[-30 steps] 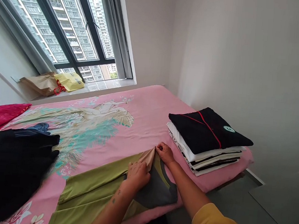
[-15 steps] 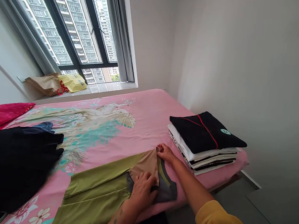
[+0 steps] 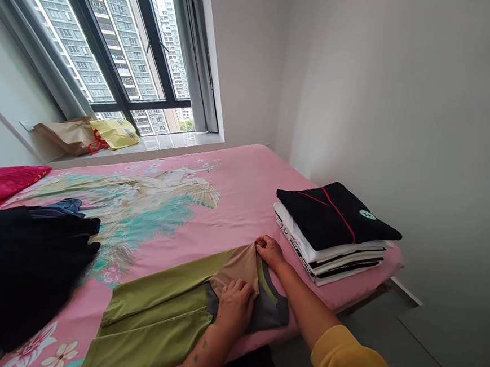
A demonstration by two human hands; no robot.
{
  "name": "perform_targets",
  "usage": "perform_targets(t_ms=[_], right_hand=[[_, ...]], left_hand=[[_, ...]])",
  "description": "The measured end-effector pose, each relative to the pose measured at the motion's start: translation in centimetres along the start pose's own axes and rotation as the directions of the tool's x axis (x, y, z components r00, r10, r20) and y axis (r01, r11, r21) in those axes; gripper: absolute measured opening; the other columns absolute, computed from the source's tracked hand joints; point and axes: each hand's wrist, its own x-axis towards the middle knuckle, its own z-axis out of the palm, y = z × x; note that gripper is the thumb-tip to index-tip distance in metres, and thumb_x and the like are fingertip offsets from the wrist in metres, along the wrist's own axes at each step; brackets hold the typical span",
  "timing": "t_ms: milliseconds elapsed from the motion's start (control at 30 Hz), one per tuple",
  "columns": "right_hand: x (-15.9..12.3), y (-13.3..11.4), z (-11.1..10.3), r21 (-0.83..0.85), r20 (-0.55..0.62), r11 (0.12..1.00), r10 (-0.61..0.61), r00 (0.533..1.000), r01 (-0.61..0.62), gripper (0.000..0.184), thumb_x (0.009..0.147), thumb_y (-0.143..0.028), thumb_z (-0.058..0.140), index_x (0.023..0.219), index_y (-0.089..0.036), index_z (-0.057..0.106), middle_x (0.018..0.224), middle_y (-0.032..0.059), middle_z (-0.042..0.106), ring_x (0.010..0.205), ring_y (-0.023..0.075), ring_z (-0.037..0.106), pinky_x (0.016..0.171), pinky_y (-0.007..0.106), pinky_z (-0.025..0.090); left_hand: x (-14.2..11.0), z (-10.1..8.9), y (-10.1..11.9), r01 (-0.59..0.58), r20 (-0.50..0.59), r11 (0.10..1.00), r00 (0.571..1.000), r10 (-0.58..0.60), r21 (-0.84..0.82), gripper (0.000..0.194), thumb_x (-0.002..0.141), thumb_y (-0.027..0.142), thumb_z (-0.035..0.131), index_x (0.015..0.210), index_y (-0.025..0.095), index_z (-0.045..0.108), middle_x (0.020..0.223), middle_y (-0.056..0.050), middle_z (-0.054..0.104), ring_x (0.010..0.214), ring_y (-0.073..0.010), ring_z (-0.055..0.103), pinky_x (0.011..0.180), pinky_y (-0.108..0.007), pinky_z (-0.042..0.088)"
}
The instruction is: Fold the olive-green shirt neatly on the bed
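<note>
An olive-green shirt (image 3: 156, 312) with tan and grey panels lies spread at the near edge of the bed, its curved grey neck end to the right. One tan panel (image 3: 236, 267) is folded inward over the green and grey cloth. My right hand (image 3: 270, 251) pinches the far corner of that fold between thumb and fingers. Over the near part of the fold, my left hand (image 3: 235, 307) has its fingers bent and bunched on the cloth; the thumb side is partly hidden. Right of my right hand stands a pile of folded clothes (image 3: 328, 258), a black garment (image 3: 331, 216) on top.
Dark clothes (image 3: 25, 279) are heaped at the left, with blue denim (image 3: 67, 206) behind and a red pillow (image 3: 7, 187) beyond. A patterned pink sheet (image 3: 235, 199) covers the bed. Paper bag (image 3: 68, 135) and yellow bag (image 3: 115, 134) sit on the windowsill. Walls bound the right side.
The view has shifted slightly. My left hand seems to settle flatter on the fold, and the dark gap beside it has closed. My right hand keeps its pinch at the corner.
</note>
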Motion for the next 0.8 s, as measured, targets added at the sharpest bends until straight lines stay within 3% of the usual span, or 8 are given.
perform_targets(t_ms=[167,300,400,500,700,800], right_hand=[[0.0,0.0,-0.1,-0.029,0.025,0.998,-0.049,0.998,0.050,0.013,0.069,-0.019,0.053,0.075,-0.021,0.063,0.071,-0.0009,0.064,0.069,0.0140,0.057,0.066,0.025,0.042],[-0.1,-0.1,-0.3,-0.058,0.025,0.996,-0.070,0.997,0.072,0.014,0.069,-0.017,0.052,0.078,-0.021,0.063,0.075,0.0002,0.064,0.076,0.0149,0.056,0.071,0.026,0.042],[0.0,-0.2,-0.6,-0.086,0.043,0.992,-0.089,0.995,0.093,0.017,0.068,-0.020,0.056,0.083,-0.021,0.063,0.079,0.0000,0.064,0.081,0.0155,0.056,0.074,0.026,0.041],[0.3,-0.4,-0.9,-0.122,0.063,0.987,-0.102,0.993,0.109,0.010,0.067,-0.021,0.058,0.077,-0.022,0.062,0.080,-0.0006,0.063,0.080,0.0151,0.054,0.073,0.026,0.039],[0.5,-0.3,-0.9,-0.167,0.046,0.981,-0.092,0.995,0.099,0.007,0.075,-0.024,0.053,0.073,-0.021,0.059,0.078,-0.0003,0.062,0.076,0.0142,0.053,0.065,0.024,0.035],[0.4,-0.1,-0.9,-0.169,0.048,0.980,-0.093,0.995,0.100,0.007,0.076,-0.025,0.053,0.074,-0.022,0.060,0.079,-0.0007,0.063,0.079,0.0138,0.054,0.066,0.024,0.036]], left_hand=[[-0.4,-1.8,-1.0,-0.124,-0.054,0.985,0.991,0.119,-0.121,0.016,0.084,0.017,0.042,0.086,0.022,0.057,0.093,-0.004,0.061,0.087,-0.0187,0.054,0.081,-0.034,0.038],[-1.1,-2.4,-1.8,-0.156,-0.025,0.980,0.988,0.154,-0.127,0.018,0.083,0.015,0.041,0.086,0.023,0.058,0.092,-0.005,0.060,0.087,-0.0188,0.055,0.082,-0.035,0.040],[-1.6,-1.9,-2.1,-0.143,-0.038,0.980,0.989,0.139,-0.137,0.024,0.080,0.016,0.047,0.101,0.023,0.058,0.110,-0.007,0.058,0.101,-0.0218,0.053,0.088,-0.037,0.041],[-2.1,-1.0,-2.0,-0.117,-0.069,0.985,0.992,0.109,-0.125,0.041,0.074,0.015,0.054,0.115,0.023,0.053,0.124,-0.009,0.052,0.113,-0.0253,0.048,0.096,-0.042,0.039],[-3.3,0.5,-1.3,-0.192,-0.029,0.970,0.981,0.190,-0.149,0.033,0.081,0.009,0.045,0.103,0.028,0.060,0.110,-0.004,0.062,0.103,-0.0192,0.055,0.091,-0.036,0.042],[-3.7,0.8,-1.3,-0.203,-0.084,0.969,0.978,0.192,-0.139,0.036,0.080,0.007,0.044,0.105,0.029,0.060,0.112,-0.003,0.061,0.103,-0.0184,0.055,0.091,-0.034,0.042]])
